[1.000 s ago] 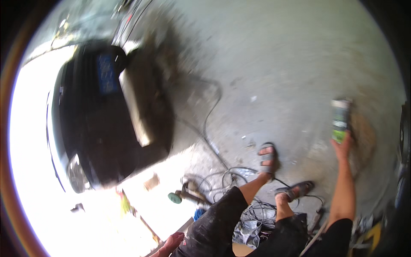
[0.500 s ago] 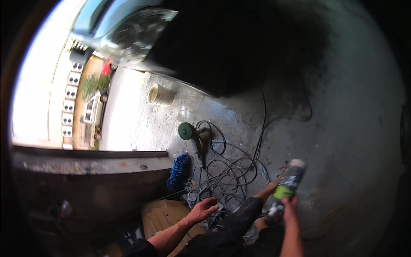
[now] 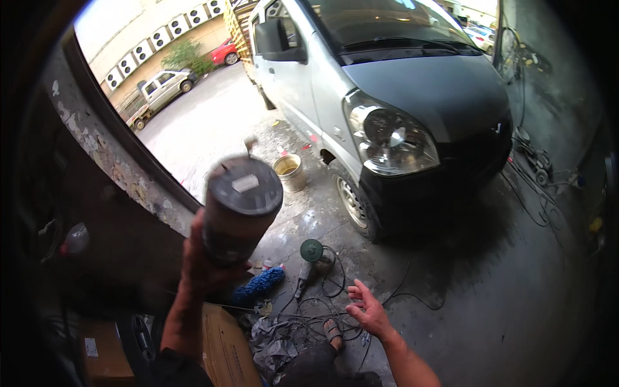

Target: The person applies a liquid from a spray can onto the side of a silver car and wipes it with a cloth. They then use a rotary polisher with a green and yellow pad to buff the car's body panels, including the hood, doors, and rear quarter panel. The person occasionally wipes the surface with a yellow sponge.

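Raised close in front of me is a dark, can-like cylindrical container with a flat grey-black end and a small pale label. My left hand is wrapped round its lower side and holds it up; its contents are hidden. My right hand is open and holds nothing, with fingers spread above the floor. Below and between my hands lies a power tool with a round green disc, its black cord looped about. A fluffy blue duster head rests beside the tool.
A silver-grey van stands ahead, its headlight towards me. A pale bucket sits by its front wheel. Cardboard boxes and crumpled grey sheeting lie near my feet. More hoses and tools line the right wall.
My view has tilted up towards the van. The bottle with a green band has left my right hand, which is now open. My left hand, empty before, now holds the dark container.
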Tool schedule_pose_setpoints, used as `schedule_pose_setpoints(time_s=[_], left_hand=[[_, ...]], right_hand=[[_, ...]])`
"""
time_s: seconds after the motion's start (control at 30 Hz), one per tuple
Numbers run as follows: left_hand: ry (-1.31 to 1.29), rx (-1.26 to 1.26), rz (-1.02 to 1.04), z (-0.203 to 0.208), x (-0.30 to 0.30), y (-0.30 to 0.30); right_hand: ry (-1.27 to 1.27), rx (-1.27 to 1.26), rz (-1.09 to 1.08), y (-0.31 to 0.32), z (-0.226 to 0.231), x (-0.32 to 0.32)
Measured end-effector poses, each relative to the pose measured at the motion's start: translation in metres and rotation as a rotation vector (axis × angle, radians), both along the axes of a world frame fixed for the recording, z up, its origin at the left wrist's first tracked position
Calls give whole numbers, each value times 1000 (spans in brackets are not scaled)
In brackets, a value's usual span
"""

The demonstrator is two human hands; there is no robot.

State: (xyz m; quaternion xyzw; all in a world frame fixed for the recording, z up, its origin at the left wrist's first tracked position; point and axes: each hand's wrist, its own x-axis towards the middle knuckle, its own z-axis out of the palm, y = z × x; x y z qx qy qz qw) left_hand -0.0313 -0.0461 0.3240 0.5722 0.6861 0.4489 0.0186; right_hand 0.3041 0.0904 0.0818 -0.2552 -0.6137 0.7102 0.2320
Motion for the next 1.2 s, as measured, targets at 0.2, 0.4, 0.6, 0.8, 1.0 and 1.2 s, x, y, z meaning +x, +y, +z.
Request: schedule_pose_setpoints(time_s=[0.2,0.4,0.6,0.8,1.0,1.2], left_hand=[[6,-229,141,-34,-41,-9],[-395,62,51,94,-121,75],[-542,192,121,126,-123,173],[-634,310,262,109,-170,204],[-675,338,366,74,-245,239],[-680,320,410,20,-371,272]], right_hand=[[-197,-307,176,12,-18,-70],[247,-194,472,90,68,-219],[631,-391,635,159,165,-306],[811,-826,604,178,204,-376],[748,-974,485,188,199,-444],[623,-1089,350,207,171,-568]])
